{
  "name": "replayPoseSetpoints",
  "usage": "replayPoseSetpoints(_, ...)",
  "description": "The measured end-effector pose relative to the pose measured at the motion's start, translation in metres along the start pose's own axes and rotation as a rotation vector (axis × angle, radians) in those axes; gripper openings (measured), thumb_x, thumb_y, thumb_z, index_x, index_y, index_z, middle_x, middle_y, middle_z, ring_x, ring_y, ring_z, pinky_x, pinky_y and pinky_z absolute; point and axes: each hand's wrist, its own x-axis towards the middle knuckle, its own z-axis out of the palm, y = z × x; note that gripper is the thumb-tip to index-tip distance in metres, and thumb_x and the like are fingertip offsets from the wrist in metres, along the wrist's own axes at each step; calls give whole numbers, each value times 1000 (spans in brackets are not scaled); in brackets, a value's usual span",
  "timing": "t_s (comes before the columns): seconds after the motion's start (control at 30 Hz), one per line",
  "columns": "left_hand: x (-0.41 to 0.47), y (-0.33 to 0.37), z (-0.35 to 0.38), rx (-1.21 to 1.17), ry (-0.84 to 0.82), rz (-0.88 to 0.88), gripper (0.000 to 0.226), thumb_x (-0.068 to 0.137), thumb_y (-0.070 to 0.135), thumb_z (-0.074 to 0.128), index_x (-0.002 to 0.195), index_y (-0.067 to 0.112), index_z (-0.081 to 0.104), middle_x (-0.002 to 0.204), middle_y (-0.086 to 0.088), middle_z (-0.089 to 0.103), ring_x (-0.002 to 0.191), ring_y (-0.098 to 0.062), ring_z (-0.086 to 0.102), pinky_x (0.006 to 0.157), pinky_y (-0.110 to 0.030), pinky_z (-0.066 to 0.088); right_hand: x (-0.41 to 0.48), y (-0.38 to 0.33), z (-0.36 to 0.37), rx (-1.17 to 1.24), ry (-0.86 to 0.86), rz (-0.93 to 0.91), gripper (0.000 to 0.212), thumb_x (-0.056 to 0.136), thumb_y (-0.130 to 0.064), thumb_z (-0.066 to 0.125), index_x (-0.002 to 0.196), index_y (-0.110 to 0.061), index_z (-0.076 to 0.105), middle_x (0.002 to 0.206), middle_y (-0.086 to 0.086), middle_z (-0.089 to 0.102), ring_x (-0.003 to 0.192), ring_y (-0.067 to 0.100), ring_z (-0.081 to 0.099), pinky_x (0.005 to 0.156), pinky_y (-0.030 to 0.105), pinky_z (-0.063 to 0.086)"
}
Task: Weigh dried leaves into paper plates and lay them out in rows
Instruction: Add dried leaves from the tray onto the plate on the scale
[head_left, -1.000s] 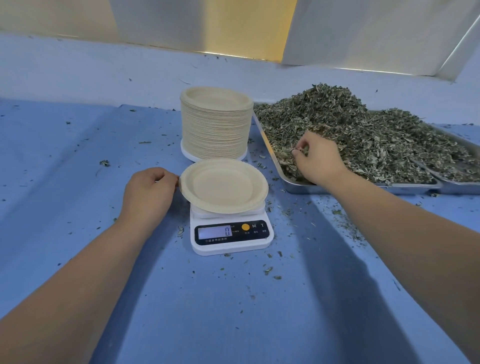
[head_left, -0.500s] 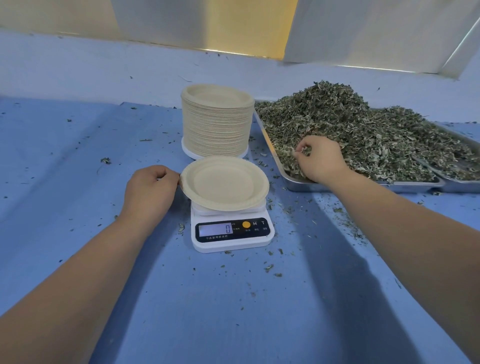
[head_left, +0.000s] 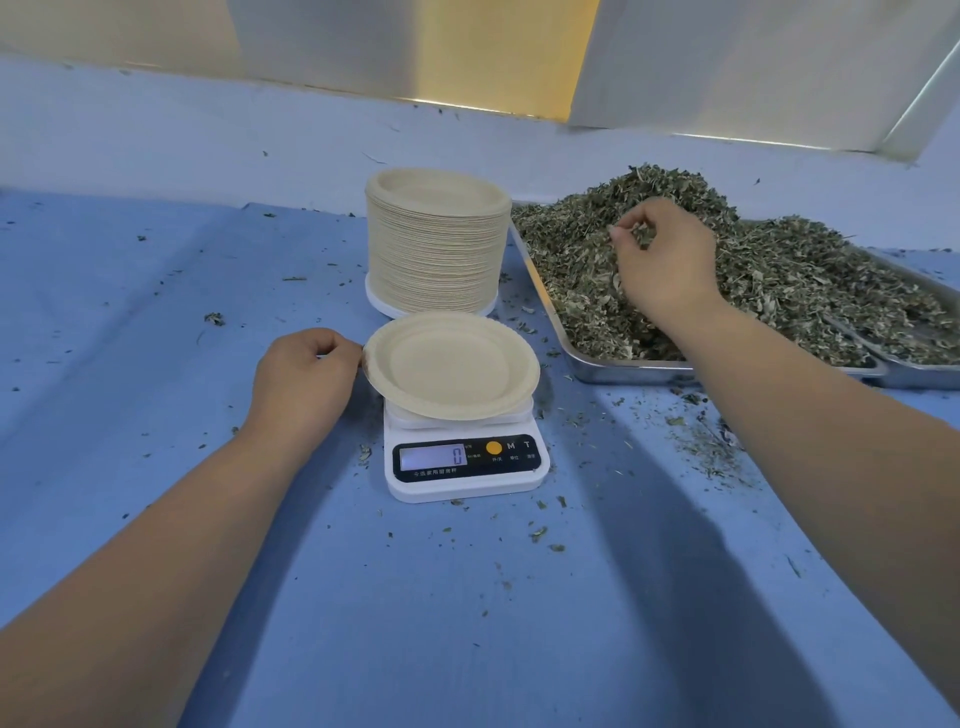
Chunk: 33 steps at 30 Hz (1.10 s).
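Observation:
An empty beige paper plate (head_left: 451, 366) lies on a small white digital scale (head_left: 466, 462) whose display reads 0. My left hand (head_left: 301, 376) sits just left of the plate with curled fingers at its rim. A tall stack of paper plates (head_left: 437, 241) stands behind the scale. To the right, a steel tray (head_left: 623, 370) holds a big heap of dried green leaves (head_left: 779, 280). My right hand (head_left: 662, 260) is raised over the heap, fingers bunched around a clump of leaves.
A second steel tray (head_left: 919, 374) with more leaves adjoins the first at the far right. Leaf crumbs (head_left: 701, 441) are scattered over the blue table cover (head_left: 156, 312). A pale wall rises behind the table.
My right hand has lifted out of the near edge of the heap and moved up and back with leaves in its fingers. The left hand stays at the plate's rim.

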Motion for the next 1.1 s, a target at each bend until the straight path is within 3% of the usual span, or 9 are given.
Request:
replayPoseSetpoints(0.1, -1, 1, 0, -8, -13, -5, 27, 77, 26, 50, 78, 8, 70, 89, -14, 70, 76, -18, 55, 71, -36, 46, 0, -27, -1, 67, 33, -30, 5, 99, -24, 62, 97, -20, 66, 83, -19, 57, 60, -14, 52, 55, -1, 35)
replayPoseSetpoints(0.27, -2, 1, -1, 1, -15, -4, 27, 82, 21, 51, 83, 2, 69, 92, -18, 69, 74, -17, 54, 69, -36, 45, -23, -84, 9, 235, -11, -165, 5, 96, -26, 64, 91, -26, 64, 84, -23, 58, 78, -17, 51, 66, 1, 35)
replayPoseSetpoints(0.47, -2, 4, -2, -17, 3, -45, 35, 76, 26, 47, 85, -4, 64, 98, -14, 71, 77, -15, 55, 72, -35, 47, -74, -110, 42, 150, -407, -346, 23, 97, -32, 61, 118, -22, 59, 109, -10, 66, 91, 10, 61, 85, 33, 50)
replayPoseSetpoints(0.57, -2, 6, -3, -21, 2, -41, 37, 75, 26, 47, 87, -5, 64, 98, -17, 71, 77, -16, 55, 73, -35, 47, -82, -106, 50, -25, -550, -392, 42, 98, -48, 56, 133, -27, 47, 130, -7, 62, 97, 16, 62, 82, 34, 46)
replayPoseSetpoints(0.67, -1, 5, -3, -1, -1, -20, 33, 78, 24, 49, 86, -4, 65, 99, -16, 71, 77, -16, 56, 75, -41, 53, -79, -106, 44, -4, -554, -381, 39, 99, -46, 55, 132, -25, 50, 124, -7, 64, 99, 15, 63, 87, 36, 51)
replayPoseSetpoints(0.77, 0, 4, -1, 0, 4, -11, 30, 81, 22, 50, 86, -3, 66, 98, -14, 71, 79, -22, 59, 78, -45, 55, -79, -96, 32, 100, -515, -345, 21, 101, -35, 56, 118, -25, 63, 105, -18, 66, 91, -7, 58, 84, 19, 49)
replayPoseSetpoints(0.87, -1, 3, 0, -19, 33, 5, 24, 87, 22, 49, 86, 7, 68, 95, -9, 71, 86, -18, 65, 75, -31, 51, -89, -82, 24, 170, -454, -289, 15, 100, -33, 56, 103, -27, 70, 94, -19, 67, 88, -8, 58, 71, 6, 41)
replayPoseSetpoints(0.97, -10, 12, 0, 17, 56, 168, 24, 96, 26, 46, 99, 33, 69, 101, 12, 68, 92, 6, 59, 80, -7, 42, -106, -71, 25, 131, -460, -308, 24, 103, -39, 52, 110, -27, 71, 96, -8, 70, 92, 8, 60, 76, 22, 44)
replayPoseSetpoints(1.1, -22, 24, 5, 167, 9, 536, 37, 98, 27, 45, 121, 23, 74, 137, 8, 60, 133, -13, 47, 113, -27, 32, -113, -63, 25, 156, -402, -314, 33, 105, -41, 46, 122, -24, 69, 110, 0, 69, 107, 14, 59, 90, 28, 44)
